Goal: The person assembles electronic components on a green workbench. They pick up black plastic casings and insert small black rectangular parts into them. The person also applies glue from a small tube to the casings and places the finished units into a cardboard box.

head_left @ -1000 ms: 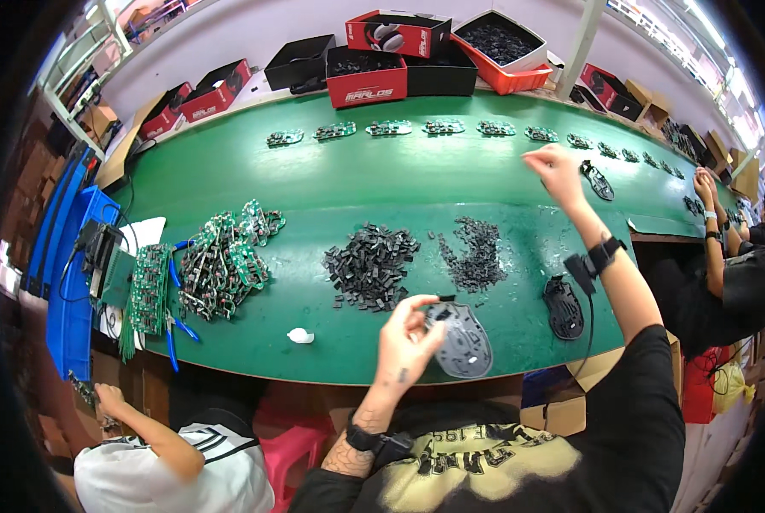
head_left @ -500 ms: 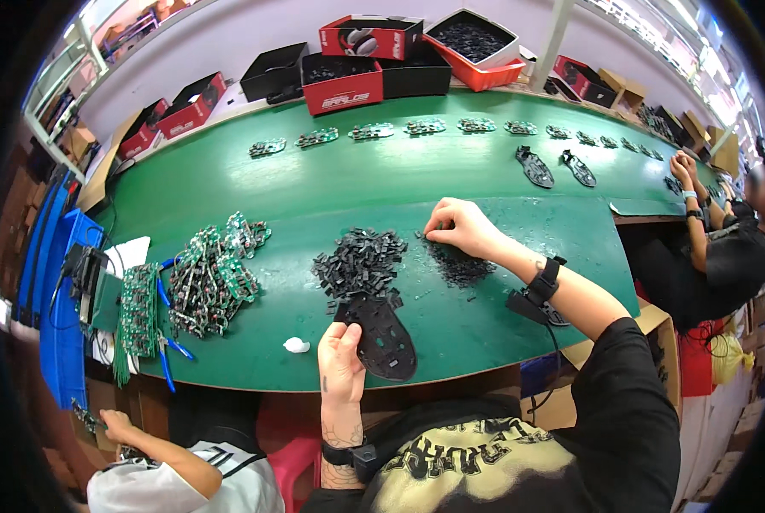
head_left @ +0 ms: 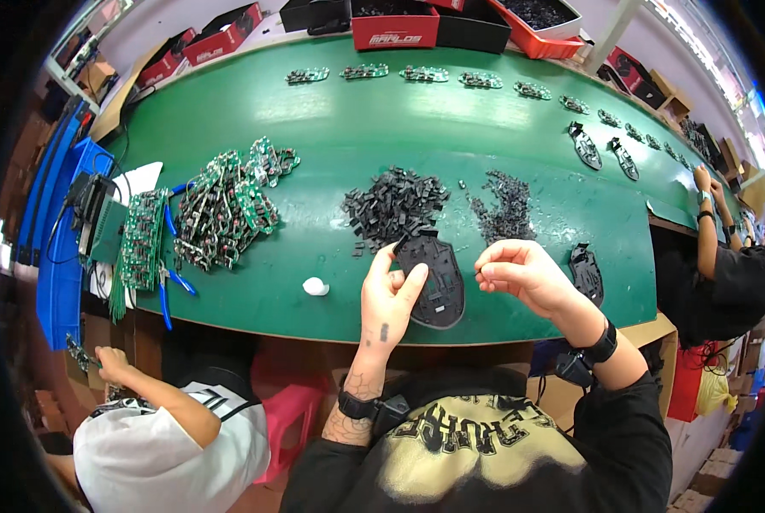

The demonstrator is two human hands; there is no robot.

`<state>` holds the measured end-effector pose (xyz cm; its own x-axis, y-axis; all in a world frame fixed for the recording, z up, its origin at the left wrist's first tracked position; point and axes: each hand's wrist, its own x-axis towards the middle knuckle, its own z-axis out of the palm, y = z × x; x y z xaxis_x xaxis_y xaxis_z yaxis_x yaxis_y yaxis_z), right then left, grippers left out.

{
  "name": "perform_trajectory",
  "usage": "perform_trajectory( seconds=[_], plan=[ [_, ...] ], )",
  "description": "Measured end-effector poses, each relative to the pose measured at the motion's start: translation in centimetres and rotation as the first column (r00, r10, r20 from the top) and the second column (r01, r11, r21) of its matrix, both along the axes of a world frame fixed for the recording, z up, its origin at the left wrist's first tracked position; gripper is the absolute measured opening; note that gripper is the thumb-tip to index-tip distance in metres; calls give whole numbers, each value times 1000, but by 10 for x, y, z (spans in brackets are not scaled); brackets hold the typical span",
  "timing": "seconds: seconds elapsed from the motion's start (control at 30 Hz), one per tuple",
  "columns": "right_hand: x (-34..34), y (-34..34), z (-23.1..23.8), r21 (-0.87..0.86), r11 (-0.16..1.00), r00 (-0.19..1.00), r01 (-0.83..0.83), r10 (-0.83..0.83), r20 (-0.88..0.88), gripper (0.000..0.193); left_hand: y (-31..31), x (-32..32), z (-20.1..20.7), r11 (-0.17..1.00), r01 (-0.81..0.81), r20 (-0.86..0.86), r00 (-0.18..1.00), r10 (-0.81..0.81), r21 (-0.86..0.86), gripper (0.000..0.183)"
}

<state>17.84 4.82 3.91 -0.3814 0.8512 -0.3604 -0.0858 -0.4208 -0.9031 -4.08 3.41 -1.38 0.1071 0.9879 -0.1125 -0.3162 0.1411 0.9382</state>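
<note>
Light black shell (head_left: 440, 291), best held by its rim

The black shell is in the left hand (head_left: 388, 299), above the near edge of the green table (head_left: 254, 303), its ribbed inner face showing. The left thumb lies over its side and the fingers close behind, a firm edge hold. The right hand (head_left: 526, 275), just beside it, has thumb and forefinger pinched together on what looks like a small dark bit (head_left: 478, 275), too tiny to make out.

The shell looks like thin moulded plastic: probably light, stiff and a little slick. The outer rim seems the safest hold; the narrow tab at its top and the inner posts could snap if squeezed. The dark bit probably weighs almost nothing and slips easily, so a fingertip pinch suits it.
</note>
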Motion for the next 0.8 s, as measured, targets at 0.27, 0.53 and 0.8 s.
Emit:
perform_trajectory(
  seconds=[0.27,0.53,0.8],
  plan=[
    [-19,-7,7,409,876,912,-258,81,403,11,-1,1,-3,999,-40,41,998,39,9,41],
    [-25,-2,-1,624,679,863,-387,28,505,10,-2,2,-4,998,-52,12,999,52,21,41],
    [-25,-7,-4,503,815,914,-288,77,398,10,-2,0,-1,998,-48,-2,999,48,28,42]
  ],
)
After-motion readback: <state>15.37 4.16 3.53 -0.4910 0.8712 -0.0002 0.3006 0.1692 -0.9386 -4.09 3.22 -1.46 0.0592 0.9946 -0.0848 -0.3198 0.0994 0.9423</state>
